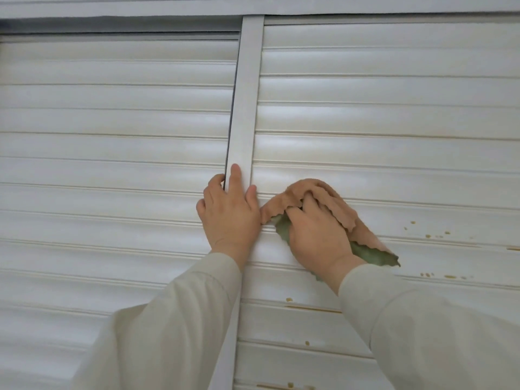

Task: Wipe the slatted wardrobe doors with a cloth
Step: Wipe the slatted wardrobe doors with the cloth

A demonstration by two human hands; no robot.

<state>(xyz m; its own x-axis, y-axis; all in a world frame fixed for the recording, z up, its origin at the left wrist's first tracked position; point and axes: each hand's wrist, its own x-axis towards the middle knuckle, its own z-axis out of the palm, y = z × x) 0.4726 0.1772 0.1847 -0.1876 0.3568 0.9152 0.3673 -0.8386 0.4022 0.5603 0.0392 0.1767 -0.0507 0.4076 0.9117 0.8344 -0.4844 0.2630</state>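
The slatted wardrobe doors (380, 114) were white, lined with horizontal ribs. Small yellowish-brown spots (427, 236) and streaks marked the right door's lower slats. The cloth (334, 204) was peach-orange on one face, dull green on the other. Both sleeves (180, 319) were pale beige.

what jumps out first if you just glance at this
Two hands at centre against white slatted doors: the right hand presses a tan and green cloth to the right door, the left hand grips that door's upright edge. Brownish spots dot the slats right of and below the cloth.
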